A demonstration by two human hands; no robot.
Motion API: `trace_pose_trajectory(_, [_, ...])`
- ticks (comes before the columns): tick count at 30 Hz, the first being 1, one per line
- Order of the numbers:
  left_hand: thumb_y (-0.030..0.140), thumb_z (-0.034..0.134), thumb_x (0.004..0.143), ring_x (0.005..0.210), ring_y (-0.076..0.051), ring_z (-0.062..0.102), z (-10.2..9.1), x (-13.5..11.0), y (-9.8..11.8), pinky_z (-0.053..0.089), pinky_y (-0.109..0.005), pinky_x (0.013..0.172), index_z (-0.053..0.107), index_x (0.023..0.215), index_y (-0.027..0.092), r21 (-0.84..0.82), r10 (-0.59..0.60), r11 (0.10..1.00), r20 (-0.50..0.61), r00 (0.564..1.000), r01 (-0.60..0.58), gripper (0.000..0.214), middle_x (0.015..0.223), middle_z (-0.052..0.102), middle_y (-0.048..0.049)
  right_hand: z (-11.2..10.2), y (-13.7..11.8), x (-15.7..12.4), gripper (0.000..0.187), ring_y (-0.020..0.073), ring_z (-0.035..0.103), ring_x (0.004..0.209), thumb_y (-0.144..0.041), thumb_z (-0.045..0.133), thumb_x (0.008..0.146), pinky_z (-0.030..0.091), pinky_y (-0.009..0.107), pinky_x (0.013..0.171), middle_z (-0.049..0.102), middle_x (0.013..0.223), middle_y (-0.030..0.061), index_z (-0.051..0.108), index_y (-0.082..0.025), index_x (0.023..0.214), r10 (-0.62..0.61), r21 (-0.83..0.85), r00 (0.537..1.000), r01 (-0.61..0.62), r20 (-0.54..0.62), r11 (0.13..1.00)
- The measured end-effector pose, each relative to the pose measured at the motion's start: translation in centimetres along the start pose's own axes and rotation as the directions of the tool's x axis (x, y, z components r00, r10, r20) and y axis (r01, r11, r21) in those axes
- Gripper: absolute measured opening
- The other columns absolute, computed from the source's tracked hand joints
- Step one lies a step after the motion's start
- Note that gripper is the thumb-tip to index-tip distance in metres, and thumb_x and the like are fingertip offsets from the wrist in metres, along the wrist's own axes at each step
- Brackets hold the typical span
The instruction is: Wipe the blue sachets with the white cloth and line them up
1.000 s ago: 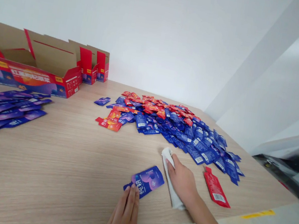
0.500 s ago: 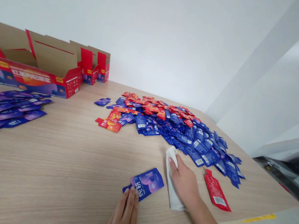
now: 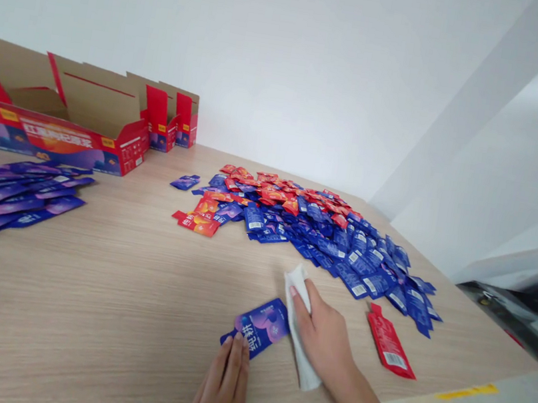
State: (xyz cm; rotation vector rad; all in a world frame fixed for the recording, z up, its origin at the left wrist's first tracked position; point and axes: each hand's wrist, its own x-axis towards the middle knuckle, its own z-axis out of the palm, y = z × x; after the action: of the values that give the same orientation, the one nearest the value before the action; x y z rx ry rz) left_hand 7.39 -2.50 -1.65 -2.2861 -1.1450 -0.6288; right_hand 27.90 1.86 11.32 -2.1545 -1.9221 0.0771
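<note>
A blue and purple pouch (image 3: 265, 323) lies flat on the wooden table (image 3: 130, 315) near its front edge. My left hand (image 3: 225, 383) rests on the pouch's lower left end, fingers stretched out side by side and pressing down. In my right hand (image 3: 322, 334) is a folded white cloth (image 3: 298, 327), gripped between thumb and fingers. The cloth touches the table and meets the pouch's right end. To the right of that hand lies a single red pouch (image 3: 390, 341) with its barcode side up.
A wide pile of blue pouches (image 3: 328, 241) and red pouches (image 3: 275, 192) spreads across the table's back right. At the left lie stacked blue-purple pouches (image 3: 11, 200). Open red cardboard boxes (image 3: 80, 146) stand behind them by the wall. Two orange-red pouches (image 3: 198, 221) lie left of the pile.
My right hand has moved left with the white cloth, bringing it up against the pouch's right end. My left hand stays on the pouch.
</note>
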Motion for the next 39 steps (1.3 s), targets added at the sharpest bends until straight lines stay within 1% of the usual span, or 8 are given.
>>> trace_pose_trajectory(4, [0.025, 0.054, 0.081, 0.133, -0.021, 0.054, -0.3, -0.1, -0.3, 0.048, -0.027, 0.107, 0.065, 0.133, 0.013, -0.025, -0.002, 1.0, 0.008, 1.0, 0.002, 0.054, 0.139, 0.066, -0.0062, 0.9, -2.8, -1.8, 0.032, 0.0194, 0.077, 0.092, -0.029, 0.052, 0.103, 0.05, 0.024, 0.076, 0.081, 0.102, 0.0041, 0.062, -0.026, 0.134, -0.391, 0.127, 0.912, 0.376, 0.124, 0.918])
trace_pose_trajectory(9, [0.025, 0.056, 0.08, 0.134, -0.021, 0.051, -0.5, 0.1, -0.5, 0.046, -0.026, 0.108, 0.061, 0.138, 0.013, -0.03, 0.027, 0.999, 0.01, 1.0, -0.026, 0.059, 0.142, 0.064, -0.0067, 0.7, 0.5, 2.2, 0.045, 0.0318, 0.078, 0.093, -0.033, 0.038, 0.108, 0.052, 0.035, 0.075, 0.08, 0.103, 0.0181, 0.054, -0.014, 0.145, 0.082, -0.127, 0.989, -0.066, 0.12, 0.99])
trace_pose_trajectory(12, [0.022, 0.057, 0.08, 0.133, -0.021, 0.053, -0.4, 0.2, 0.0, 0.046, -0.027, 0.109, 0.064, 0.134, 0.013, -0.004, -0.03, 1.0, 0.004, 1.0, 0.03, 0.056, 0.139, 0.066, -0.0063, 0.0, 1.6, 2.7, 0.051, 0.0329, 0.078, 0.097, -0.037, 0.026, 0.111, 0.052, 0.036, 0.077, 0.079, 0.104, 0.0214, 0.053, -0.009, 0.145, 0.139, -0.13, 0.988, -0.129, 0.068, 0.983])
trace_pose_trajectory(18, [0.027, 0.053, 0.083, 0.133, -0.022, 0.054, -0.1, 0.0, -0.2, 0.047, -0.026, 0.106, 0.063, 0.135, 0.011, -0.004, 0.024, 1.0, -0.008, 1.0, -0.024, 0.055, 0.141, 0.064, -0.0076, 1.2, -1.1, -0.4, 0.038, 0.0222, 0.076, 0.1, -0.026, 0.056, 0.099, 0.049, 0.026, 0.08, 0.079, 0.113, 0.0055, 0.059, -0.026, 0.138, -0.341, 0.007, 0.917, 0.347, 0.206, 0.938])
trace_pose_trajectory(25, [0.024, 0.052, 0.083, 0.128, -0.021, 0.057, -0.4, 0.3, -0.2, 0.049, -0.027, 0.103, 0.067, 0.13, 0.011, 0.003, -0.008, 1.0, -0.044, 0.999, 0.008, 0.051, 0.134, 0.068, -0.0064, -0.5, 1.3, 1.6, 0.044, 0.0291, 0.079, 0.089, -0.036, 0.032, 0.11, 0.049, 0.03, 0.069, 0.081, 0.098, 0.0142, 0.056, -0.015, 0.141, 0.089, -0.165, 0.996, -0.087, 0.005, 0.982])
trace_pose_trajectory(31, [0.026, 0.052, 0.084, 0.127, -0.022, 0.057, -0.1, -0.1, -0.3, 0.049, -0.028, 0.104, 0.069, 0.127, 0.013, 0.003, 0.026, 1.0, -0.031, 0.999, -0.026, 0.048, 0.133, 0.069, -0.0052, 1.1, -2.3, -1.7, 0.03, 0.0218, 0.078, 0.09, -0.031, 0.053, 0.102, 0.05, 0.025, 0.073, 0.081, 0.1, 0.0045, 0.063, -0.025, 0.13, -0.421, 0.087, 0.895, 0.412, 0.148, 0.907])
trace_pose_trajectory(35, [0.026, 0.053, 0.082, 0.132, -0.021, 0.054, -0.1, 0.0, -0.6, 0.047, -0.027, 0.106, 0.065, 0.132, 0.012, -0.007, 0.033, 0.999, -0.009, 0.999, -0.033, 0.054, 0.14, 0.065, -0.0063, 1.3, 0.4, 0.9, 0.039, 0.0253, 0.079, 0.088, -0.033, 0.046, 0.106, 0.05, 0.028, 0.071, 0.082, 0.101, 0.0098, 0.059, -0.022, 0.141, -0.068, -0.114, 0.99, 0.082, 0.124, 0.99])
trace_pose_trajectory(39, [0.024, 0.055, 0.081, 0.132, -0.021, 0.053, 0.0, 0.1, 0.0, 0.048, -0.027, 0.105, 0.065, 0.133, 0.013, 0.001, -0.032, 0.999, -0.028, 0.999, 0.032, 0.055, 0.138, 0.066, -0.0059, 0.2, 1.9, 1.9, 0.046, 0.0284, 0.079, 0.084, -0.037, 0.031, 0.11, 0.05, 0.031, 0.069, 0.081, 0.093, 0.0146, 0.059, -0.014, 0.139, 0.088, -0.161, 0.996, -0.083, 0.024, 0.984])
